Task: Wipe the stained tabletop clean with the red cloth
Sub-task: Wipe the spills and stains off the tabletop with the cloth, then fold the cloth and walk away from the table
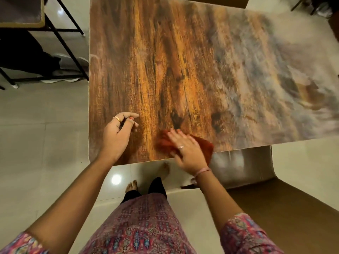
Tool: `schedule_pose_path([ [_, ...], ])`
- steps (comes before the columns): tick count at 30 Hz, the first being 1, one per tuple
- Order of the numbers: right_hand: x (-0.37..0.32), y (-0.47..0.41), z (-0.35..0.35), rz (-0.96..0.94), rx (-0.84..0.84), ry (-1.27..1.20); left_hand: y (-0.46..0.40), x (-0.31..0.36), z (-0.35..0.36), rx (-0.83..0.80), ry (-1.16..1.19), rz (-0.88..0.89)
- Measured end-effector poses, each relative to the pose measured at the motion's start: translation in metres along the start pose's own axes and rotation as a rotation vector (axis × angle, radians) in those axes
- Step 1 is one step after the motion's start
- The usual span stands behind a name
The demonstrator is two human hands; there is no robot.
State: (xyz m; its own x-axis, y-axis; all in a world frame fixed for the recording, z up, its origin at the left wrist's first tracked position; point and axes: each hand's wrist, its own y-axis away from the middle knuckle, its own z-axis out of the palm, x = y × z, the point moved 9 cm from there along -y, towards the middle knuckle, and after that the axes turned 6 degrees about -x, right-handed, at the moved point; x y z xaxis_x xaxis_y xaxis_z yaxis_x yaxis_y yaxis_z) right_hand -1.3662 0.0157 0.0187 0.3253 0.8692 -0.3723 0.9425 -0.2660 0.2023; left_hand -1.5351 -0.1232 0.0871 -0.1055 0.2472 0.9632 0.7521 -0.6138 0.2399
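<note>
The red cloth [185,145] lies flat on the tabletop [183,61], right at the table's near edge and a little right of its middle. The right hand [187,149] presses down on it with fingers straight and spread — palm on top, nothing curled round the fabric. The cloth spreads out from under the hand on both sides, so its long axis runs roughly along the near edge, one end bunched toward the left hand, the other trailing off to the right.

The left hand [119,132] rests on the table to the left of the cloth, near but apart from it; its fingers are loosely curled and hold nothing.

Two dark blotches [177,119] sit on the table just beyond the cloth, away from the near edge. My reading is that the next stroke goes that way — the right hand, already on the cloth, pushes it forward over them. Whether those marks are stain or printed grain I cannot tell.
</note>
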Motion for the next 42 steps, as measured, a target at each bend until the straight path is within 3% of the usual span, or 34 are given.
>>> schedule_pose_path([
  [2, 0.082, 0.023, -0.038, 0.319, 0.179, -0.064, 0.001, 0.0, 0.001, -0.005, 0.005, -0.008],
  [5, 0.175, 0.07, -0.07, 0.96, 0.459, -0.202, 0.003, -0.004, -0.004, 0.0, 0.007, -0.017],
  [7, 0.18, 0.087, -0.065, 1.313, 0.573, -0.316, 0.005, -0.012, -0.009, 0.017, -0.014, -0.041],
  [8, 0.164, 0.082, -0.058, 1.375, 0.589, -0.332, 0.006, -0.016, -0.011, 0.028, -0.015, -0.052],
  [10, 0.111, 0.057, -0.039, 1.28, 0.568, -0.287, 0.007, -0.023, -0.016, 0.045, 0.006, -0.059],
  [18, -0.144, -0.023, 0.052, 0.383, 0.238, -0.175, 0.015, -0.029, -0.047, 0.147, 0.093, -0.081],
  [22, -0.194, -0.036, 0.076, 0.126, 0.068, -0.285, 0.028, -0.016, -0.063, 0.206, 0.096, -0.02],
  [27, -0.22, -0.03, 0.077, -0.096, -0.004, -0.489, 0.05, -0.016, -0.076, 0.266, 0.139, 0.018],
  [32, -0.203, -0.019, 0.062, 0.073, -0.102, -1.124, 0.069, -0.013, -0.096, 0.343, 0.252, 0.046],
  [36, -0.161, 0.02, 0.071, 0.463, -0.072, -1.667, 0.084, 0.0, -0.099, 0.385, 0.243, 0.092],
  [38, -0.142, 0.041, 0.075, 0.629, -0.027, -1.92, 0.09, 0.0, -0.088, 0.328, 0.232, 0.042],
  [42, -0.108, 0.105, 0.08, 0.816, 0.116, -2.101, 0.107, -0.01, -0.034, 0.034, 0.101, -0.11],
])
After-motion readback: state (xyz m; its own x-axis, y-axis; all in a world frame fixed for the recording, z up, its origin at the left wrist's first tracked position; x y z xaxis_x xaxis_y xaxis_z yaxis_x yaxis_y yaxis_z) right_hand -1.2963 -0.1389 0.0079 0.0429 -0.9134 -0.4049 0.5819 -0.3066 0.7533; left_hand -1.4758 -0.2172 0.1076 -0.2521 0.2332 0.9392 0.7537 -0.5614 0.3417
